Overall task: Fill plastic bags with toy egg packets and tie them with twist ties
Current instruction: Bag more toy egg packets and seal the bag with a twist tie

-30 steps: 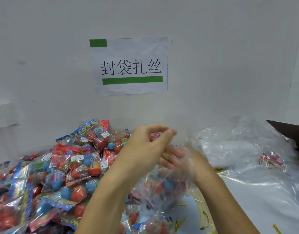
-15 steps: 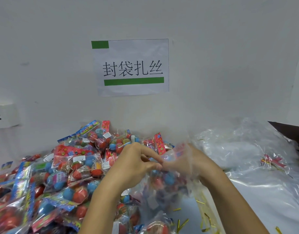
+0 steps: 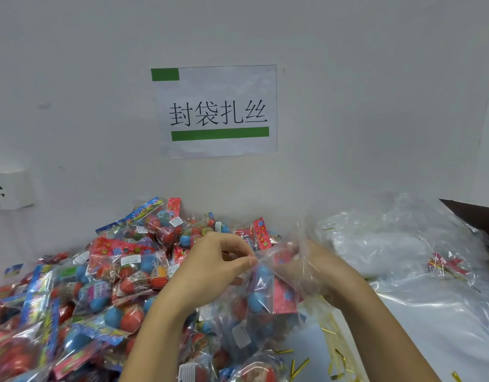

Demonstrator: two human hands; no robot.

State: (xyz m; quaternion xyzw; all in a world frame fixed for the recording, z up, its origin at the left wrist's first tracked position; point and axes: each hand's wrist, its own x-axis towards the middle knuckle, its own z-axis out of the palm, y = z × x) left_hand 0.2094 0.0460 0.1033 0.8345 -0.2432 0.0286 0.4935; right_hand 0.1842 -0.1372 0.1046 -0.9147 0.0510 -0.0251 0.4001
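Head view looks down on a clear plastic bag [image 3: 261, 296] held near the middle of the picture, with red and blue toy egg packets [image 3: 258, 297] showing through its film. At 9 o'clock of the bag's mouth, the left hand [image 3: 210, 267] pinches the film between thumb and forefinger, the other fingers curled above. At 3 o'clock, the right hand [image 3: 320, 271] sits behind and partly inside the film; its fingers are veiled by the plastic, so whether they clamp the bag or lie loose cannot be told.

From 7 to 11 o'clock of the bag spreads a big heap of loose packets [image 3: 100, 285], each holding bright eggs under a printed header card. At 5 o'clock, gold twist ties [image 3: 300, 366] lie scattered on the white table [image 3: 431, 326]. At 2 to 3 o'clock rests a pile of empty clear bags [image 3: 389, 244], with a small bundle of red and gold bits [image 3: 447, 267] lying on the plastic further right. At 12 o'clock, a paper sign [image 3: 218, 111] with green bars hangs on the wall [image 3: 348, 78]; at 10 o'clock, a white socket [image 3: 10, 190] sits at the frame's edge.
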